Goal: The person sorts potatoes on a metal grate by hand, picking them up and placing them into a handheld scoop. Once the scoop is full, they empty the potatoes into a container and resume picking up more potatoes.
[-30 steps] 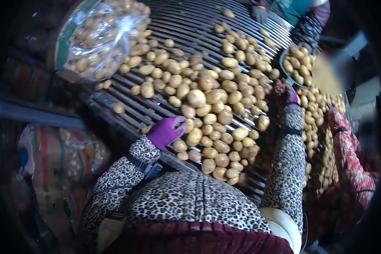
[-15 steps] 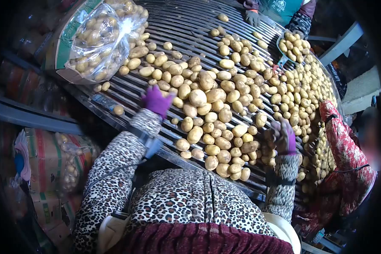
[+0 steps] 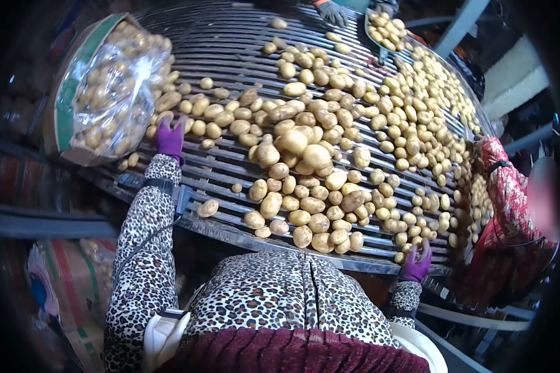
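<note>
My left hand, in a purple glove, reaches to the potatoes beside a box. Its fingers are spread, with the tips right at the nearest potatoes. The open-topped cardboard box is lined with a clear plastic bag full of potatoes. Near the front edge on the right, my purple-gloved right hand has thumb and fingers apart. Its fingertips are at several small potatoes. A big heap of potatoes lies on the slatted metal table between my hands.
Across the table a person's grey-gloved hand rests near a scoop of potatoes. At the right, another person's red patterned sleeve reaches to the potatoes. One potato lies by the front rim. Printed cartons stand below left.
My left hand has moved left to the box side. My right hand has come back toward the front edge. Potatoes in the middle are piled higher, and the view has shifted.
</note>
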A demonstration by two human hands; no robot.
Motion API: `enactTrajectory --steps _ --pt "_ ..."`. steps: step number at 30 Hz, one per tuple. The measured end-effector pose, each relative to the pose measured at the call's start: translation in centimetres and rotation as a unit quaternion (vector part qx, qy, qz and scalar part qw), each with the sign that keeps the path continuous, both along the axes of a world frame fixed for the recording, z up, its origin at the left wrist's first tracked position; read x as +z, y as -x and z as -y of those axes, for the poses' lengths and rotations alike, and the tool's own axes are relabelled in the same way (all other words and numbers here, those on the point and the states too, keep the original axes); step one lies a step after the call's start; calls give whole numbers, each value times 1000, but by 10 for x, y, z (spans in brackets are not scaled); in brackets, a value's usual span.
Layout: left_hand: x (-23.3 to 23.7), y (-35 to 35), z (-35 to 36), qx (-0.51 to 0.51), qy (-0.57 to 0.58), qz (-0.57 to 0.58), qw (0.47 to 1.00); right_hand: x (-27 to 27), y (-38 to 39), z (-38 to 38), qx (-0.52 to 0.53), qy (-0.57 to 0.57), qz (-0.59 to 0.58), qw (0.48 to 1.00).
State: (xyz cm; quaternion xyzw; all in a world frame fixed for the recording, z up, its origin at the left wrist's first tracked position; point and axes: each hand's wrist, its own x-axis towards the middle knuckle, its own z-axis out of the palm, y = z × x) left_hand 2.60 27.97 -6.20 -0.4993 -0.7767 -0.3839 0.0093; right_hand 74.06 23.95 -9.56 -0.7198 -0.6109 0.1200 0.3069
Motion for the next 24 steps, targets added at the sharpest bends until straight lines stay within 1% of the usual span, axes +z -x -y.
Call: enactTrajectory --steps 1,2,3,4,5,6,7,8,9,10,11,12,13,14,15,16,17,18,20,21,22,23,24 --pt "-23 19 0 0 77 -8 997 -3 1 4 -1 0 12 1000" --pt "-32 1 -12 9 78 -63 995 -6 2 9 -4 3 23 1000" --pt "-40 -17 -24 20 78 -118 990 -3 7 11 -7 6 37 999" --pt "-56 -50 -39 86 2 -156 984 2 9 9 -5 10 54 998" --pt "-64 -62 -54 34 -31 -70 996 0 8 8 -9 11 62 998" --pt "-61 -83 -66 -23 -69 48 996 7 7 6 -5 16 65 998" --pt "-63 -99 -75 -42 -86 10 995 7 7 7 0 16 59 998" --pt "-64 -107 -85 -55 -91 35 994 4 9 7 4 16 51 999" --pt "-70 -116 -95 -73 -83 -10 994 -5 2 7 13 8 65 998" --pt "-65 -141 -99 -92 -91 54 990 -2 5 6 19 8 72 997" --pt "-80 -149 -111 -115 -58 49 990 -1 5 8 23 17 61 998" --pt "-82 -168 -124 -79 -64 -82 991 -1 6 7 24 21 50 998" --pt "-50 -192 -131 -164 -33 72 983 5 9 5 20 28 42 999" --pt "-45 -213 -140 -183 13 141 973 4 10 5 22 28 53 998" --pt "-65 -233 -152 -176 17 97 979 3 11 5 22 27 64 997" --pt "-67 -255 -164 -216 100 64 969 4 10 6 19 25 79 996" --pt "-57 -282 -166 -222 135 9 966 5 10 6 25 27 74 997" --pt "-70 -305 -180 -277 144 -23 950 3 8 6 26 17 74 997" --pt "-74 -340 -195 -421 158 70 891 5 11 6 -7 36 47 998" --pt "-20 -340 -196 -502 256 64 824 7 12 5 4 23 39 999" --pt "35 -334 -192 -568 350 58 742 6 10 3 12 15 41 999" --pt "6 -319 -198 -646 207 52 733 3 8 7 19 12 41 999" --pt "21 -279 -193 -711 107 0 695 -1 9 17 27 18 36 999"
